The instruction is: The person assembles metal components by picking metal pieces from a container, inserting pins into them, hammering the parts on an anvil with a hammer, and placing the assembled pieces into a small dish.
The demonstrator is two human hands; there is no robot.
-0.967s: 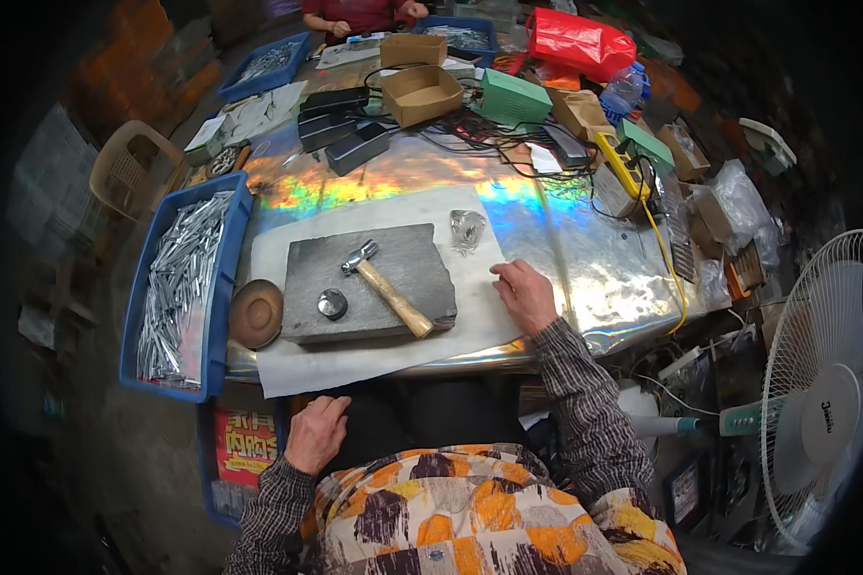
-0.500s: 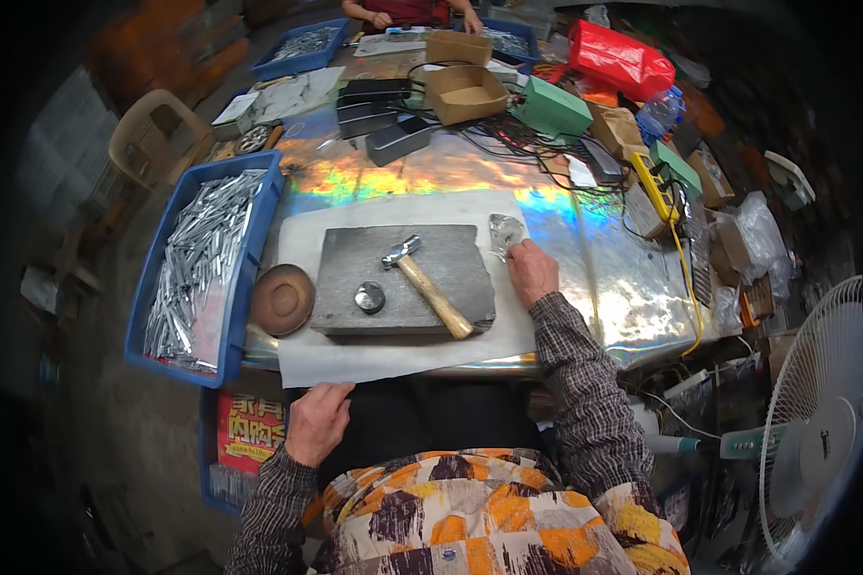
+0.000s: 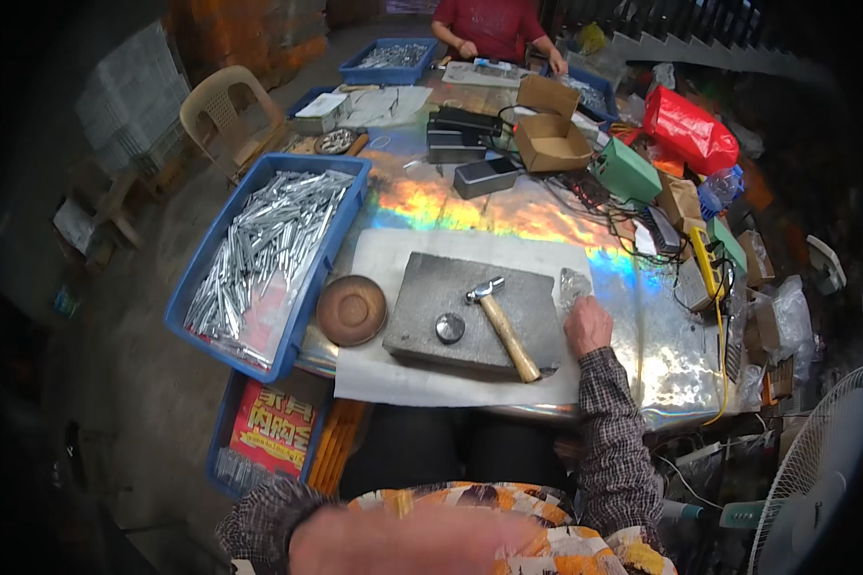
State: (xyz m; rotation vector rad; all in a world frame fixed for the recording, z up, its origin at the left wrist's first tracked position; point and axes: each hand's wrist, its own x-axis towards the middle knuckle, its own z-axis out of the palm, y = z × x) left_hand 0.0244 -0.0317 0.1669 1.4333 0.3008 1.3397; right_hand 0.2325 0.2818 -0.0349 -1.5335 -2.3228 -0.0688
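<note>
My right hand (image 3: 588, 327) rests at the right edge of the white sheet (image 3: 431, 385), fingers curled together at the lower end of a small clear plastic bag (image 3: 574, 284). Close below the camera, my left hand (image 3: 408, 542) is raised over my lap and smeared by motion, so its fingers do not show clearly. On the sheet lies a grey stone block (image 3: 422, 297). It carries a ball-peen hammer (image 3: 503, 329) with a wooden handle and a short, round dark metal piece (image 3: 450, 329). Left of the block sits a brown round dish (image 3: 352, 310).
A blue crate (image 3: 340, 244) of silvery metal rods stands at the left. Farther back are dark boxes (image 3: 486, 176), an open cardboard box (image 3: 553, 144), cables and a red bag (image 3: 692, 130). A co-worker (image 3: 489, 29) sits at the far end. A fan (image 3: 820, 479) stands lower right.
My left hand has left the sheet's near left corner and come up close to the camera. The view has shifted, so the table appears lower and farther right. My right hand stays by the bag.
</note>
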